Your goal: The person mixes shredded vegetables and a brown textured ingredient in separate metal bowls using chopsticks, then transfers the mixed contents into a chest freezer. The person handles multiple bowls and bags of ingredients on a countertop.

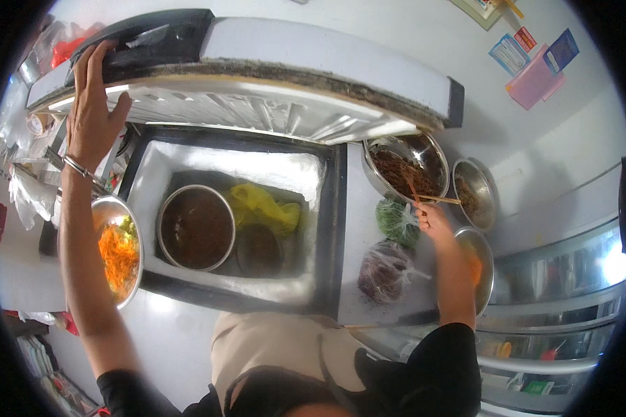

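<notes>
My left hand (93, 109) is at the dark corner of the raised lid (313, 49) of a chest freezer, fingers over its edge and thumb apart. In the freezer, a round metal pot (197, 228) of dark brown contents stands beside a yellow plastic bag (266, 208). My right hand (432, 218) is closed around thin sticks that look like chopsticks (413, 188), at the rim of a steel bowl (432, 148) of brown shredded food. Just left of this hand lies a clear bag of green food (396, 219). A second clear bag (386, 271) holds something dark reddish.
At the left stands a steel bowl of shredded orange and green food (119, 255). Two more metal bowls, one with brown food (472, 194) and one with orange food (482, 271), stand right. A glass-fronted case (553, 292) is at the far right. Papers (534, 78) hang on the wall.
</notes>
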The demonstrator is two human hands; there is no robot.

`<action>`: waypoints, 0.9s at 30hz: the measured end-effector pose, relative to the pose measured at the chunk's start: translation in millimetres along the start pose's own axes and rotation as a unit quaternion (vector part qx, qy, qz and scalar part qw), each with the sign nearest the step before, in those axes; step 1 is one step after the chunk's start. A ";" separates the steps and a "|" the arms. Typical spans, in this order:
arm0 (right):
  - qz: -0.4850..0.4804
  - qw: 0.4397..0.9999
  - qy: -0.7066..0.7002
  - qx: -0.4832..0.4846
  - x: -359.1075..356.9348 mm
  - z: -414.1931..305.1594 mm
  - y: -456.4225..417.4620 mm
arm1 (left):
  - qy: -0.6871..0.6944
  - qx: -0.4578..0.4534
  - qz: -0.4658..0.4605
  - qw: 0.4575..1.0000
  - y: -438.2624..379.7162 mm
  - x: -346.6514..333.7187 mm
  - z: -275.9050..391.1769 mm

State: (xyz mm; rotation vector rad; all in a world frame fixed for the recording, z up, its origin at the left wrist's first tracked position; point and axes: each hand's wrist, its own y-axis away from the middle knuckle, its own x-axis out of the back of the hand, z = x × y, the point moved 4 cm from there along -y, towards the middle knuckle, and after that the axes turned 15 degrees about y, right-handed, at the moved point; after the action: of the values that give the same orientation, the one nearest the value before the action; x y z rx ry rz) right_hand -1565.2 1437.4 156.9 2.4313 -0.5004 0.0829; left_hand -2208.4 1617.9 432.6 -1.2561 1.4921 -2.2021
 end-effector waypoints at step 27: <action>0.154 0.766 0.596 0.188 22.1 -86.5 -16.0 | -0.030 -0.049 -0.033 0.998 -136.2 -95.8 -125.9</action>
State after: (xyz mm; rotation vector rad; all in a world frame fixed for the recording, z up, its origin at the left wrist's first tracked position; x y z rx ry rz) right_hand -1533.2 1494.4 219.8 2.0376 -0.2551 1.8671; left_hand -2203.3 1821.4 479.3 -1.4071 1.5747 -2.1338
